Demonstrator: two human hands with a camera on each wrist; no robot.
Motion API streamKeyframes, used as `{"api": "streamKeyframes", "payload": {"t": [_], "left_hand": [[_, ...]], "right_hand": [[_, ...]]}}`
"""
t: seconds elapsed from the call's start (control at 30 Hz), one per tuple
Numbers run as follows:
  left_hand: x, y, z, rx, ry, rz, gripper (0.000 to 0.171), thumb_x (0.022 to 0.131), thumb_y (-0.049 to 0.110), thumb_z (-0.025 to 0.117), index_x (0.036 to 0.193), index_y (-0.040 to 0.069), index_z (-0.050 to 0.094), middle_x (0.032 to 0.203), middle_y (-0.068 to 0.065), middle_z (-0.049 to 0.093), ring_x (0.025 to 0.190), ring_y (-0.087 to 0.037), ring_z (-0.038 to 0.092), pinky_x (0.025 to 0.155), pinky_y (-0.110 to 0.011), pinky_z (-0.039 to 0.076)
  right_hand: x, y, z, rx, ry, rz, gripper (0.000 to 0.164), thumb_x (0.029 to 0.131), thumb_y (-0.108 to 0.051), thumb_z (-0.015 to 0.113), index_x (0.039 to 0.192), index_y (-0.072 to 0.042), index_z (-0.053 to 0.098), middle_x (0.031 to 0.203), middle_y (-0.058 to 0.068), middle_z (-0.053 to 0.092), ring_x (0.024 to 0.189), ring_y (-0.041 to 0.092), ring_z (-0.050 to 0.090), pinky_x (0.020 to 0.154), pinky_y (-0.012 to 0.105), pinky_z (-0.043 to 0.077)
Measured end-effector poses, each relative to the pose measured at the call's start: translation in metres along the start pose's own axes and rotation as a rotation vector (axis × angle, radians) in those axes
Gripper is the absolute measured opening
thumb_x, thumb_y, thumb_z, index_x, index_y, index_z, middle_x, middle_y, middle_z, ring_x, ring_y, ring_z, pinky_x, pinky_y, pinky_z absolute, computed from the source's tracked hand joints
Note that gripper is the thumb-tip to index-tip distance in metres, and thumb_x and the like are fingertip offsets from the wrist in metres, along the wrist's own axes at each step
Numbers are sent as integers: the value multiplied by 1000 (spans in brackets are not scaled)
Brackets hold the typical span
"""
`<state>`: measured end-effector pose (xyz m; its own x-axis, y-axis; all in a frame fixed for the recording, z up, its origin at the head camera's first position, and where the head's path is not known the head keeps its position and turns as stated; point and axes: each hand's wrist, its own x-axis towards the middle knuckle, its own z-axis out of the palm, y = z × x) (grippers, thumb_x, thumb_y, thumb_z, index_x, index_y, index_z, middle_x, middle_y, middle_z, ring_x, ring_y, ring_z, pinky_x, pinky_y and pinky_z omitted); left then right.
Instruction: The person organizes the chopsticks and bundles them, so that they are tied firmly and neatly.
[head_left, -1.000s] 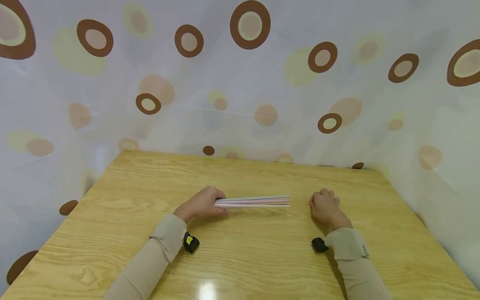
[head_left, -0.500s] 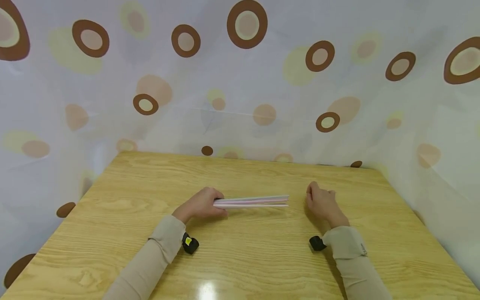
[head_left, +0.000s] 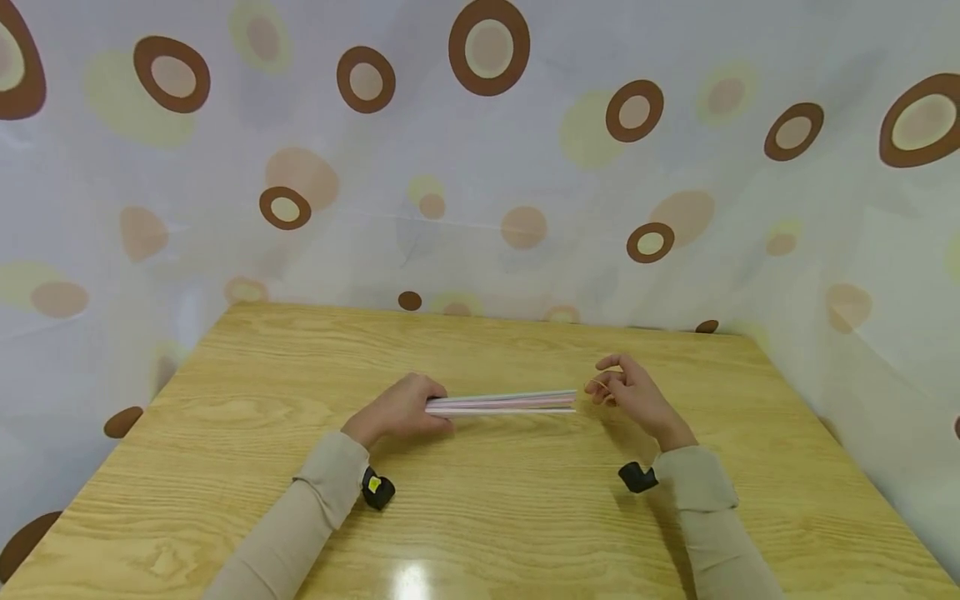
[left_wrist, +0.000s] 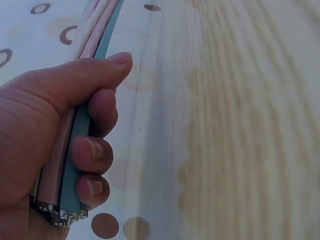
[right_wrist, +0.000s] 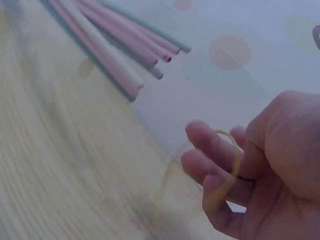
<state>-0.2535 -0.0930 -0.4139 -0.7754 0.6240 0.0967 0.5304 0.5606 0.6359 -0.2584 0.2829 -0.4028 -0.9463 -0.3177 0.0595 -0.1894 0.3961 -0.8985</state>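
Observation:
My left hand (head_left: 405, 407) grips a bundle of long thin sticks (head_left: 510, 404) by its left end, the far ends pointing right. Pink, white and teal ones show in the left wrist view, with silvery ends below the curled fingers. Thumb and fingers wrap round the sticks (left_wrist: 72, 185). To the right, my right hand (head_left: 637, 396) is close to the free ends. A thin yellow rubber band (right_wrist: 237, 155) loops over its bent fingers, blurred on its far side. The fanned stick ends (right_wrist: 127, 35) are apart from this hand.
Both hands are over a wooden table (head_left: 480, 508). A white curtain (head_left: 465, 158) with brown and beige spots hangs behind it and along both sides. Black cameras are strapped at the left wrist (head_left: 378, 488) and right wrist (head_left: 637, 477).
My right hand has turned and spread from a closed curl, moving slightly left towards the stick ends; the rubber band now shows on its fingers. My left hand keeps holding the sticks.

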Motion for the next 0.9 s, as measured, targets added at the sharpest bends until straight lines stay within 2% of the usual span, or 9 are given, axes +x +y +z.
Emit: {"api": "streamKeyframes", "payload": {"t": [0.17, 0.27, 0.33, 0.57, 0.63, 0.7, 0.77, 0.87, 0.9], "left_hand": [[1, 1, -1, -9, -3, 3, 18, 81, 19, 77, 73, 11, 63, 64, 5, 52, 54, -6, 40, 54, -21, 35], [2, 2, -1, -5, 7, 8, 19, 81, 19, 78, 73, 11, 63, 64, 5, 52, 55, -7, 40, 54, -21, 35], [2, 1, -2, 6, 25, 4, 19, 80, 20, 78, 74, 11, 63, 64, 5, 52, 56, -7, 40, 54, -21, 35], [-2, -4, -3, 34, 71, -8, 19, 80, 21, 79, 74, 11, 64, 64, 5, 54, 56, -7, 40, 54, -21, 35], [-3, -6, -2, 33, 71, -4, 19, 80, 21, 78, 74, 11, 64, 65, 5, 54, 56, -6, 40, 54, -21, 35], [-5, -7, -2, 33, 71, 0, 18, 80, 21, 79, 75, 11, 64, 64, 5, 54, 55, -6, 40, 54, -21, 35], [-6, -8, -2, 34, 69, -1, 18, 80, 21, 79, 75, 11, 65, 65, 6, 55, 55, -6, 40, 54, -21, 36], [-6, -9, -2, 31, 75, -3, 17, 79, 21, 79, 77, 10, 66, 66, 5, 57, 55, -6, 41, 54, -21, 36], [-6, -9, -2, 32, 76, -4, 16, 79, 21, 79, 77, 10, 66, 66, 5, 58, 56, -7, 42, 54, -21, 37]], "right_hand": [[-1, -1, -2, 114, -88, -63, 16, 102, 0, 38, 117, 5, 40, 104, 6, 67, 79, 21, 63, 77, 31, 50], [-1, -1, -3, 160, -122, -113, 15, 102, -1, 41, 116, 2, 42, 115, -4, 67, 82, 27, 66, 82, 29, 51], [0, -1, -3, 176, -145, -139, 17, 101, -2, 42, 118, 3, 42, 122, -5, 65, 83, 29, 65, 85, 28, 51], [4, -6, 4, 193, -153, -197, 24, 100, -7, 49, 119, 6, 40, 131, 5, 61, 73, 28, 64, 77, 30, 54], [5, -8, 7, 185, -133, -198, 18, 99, -5, 51, 114, 4, 45, 132, 11, 60, 66, 25, 61, 72, 29, 54], [5, -10, 11, 172, -107, -189, 12, 97, -5, 55, 104, 2, 49, 132, 21, 58, 76, 19, 66, 71, 28, 53], [5, -12, 14, 166, -78, -175, 9, 95, -4, 58, 96, 0, 51, 132, 28, 54, 76, 16, 67, 71, 28, 52], [6, -16, 16, 184, -33, -162, 9, 95, -6, 59, 93, -1, 51, 134, 33, 48, 74, 12, 67, 68, 28, 53], [6, -17, 16, 193, -23, -163, 9, 96, -6, 58, 95, -1, 51, 136, 33, 47, 66, 14, 65, 65, 29, 53]]}}
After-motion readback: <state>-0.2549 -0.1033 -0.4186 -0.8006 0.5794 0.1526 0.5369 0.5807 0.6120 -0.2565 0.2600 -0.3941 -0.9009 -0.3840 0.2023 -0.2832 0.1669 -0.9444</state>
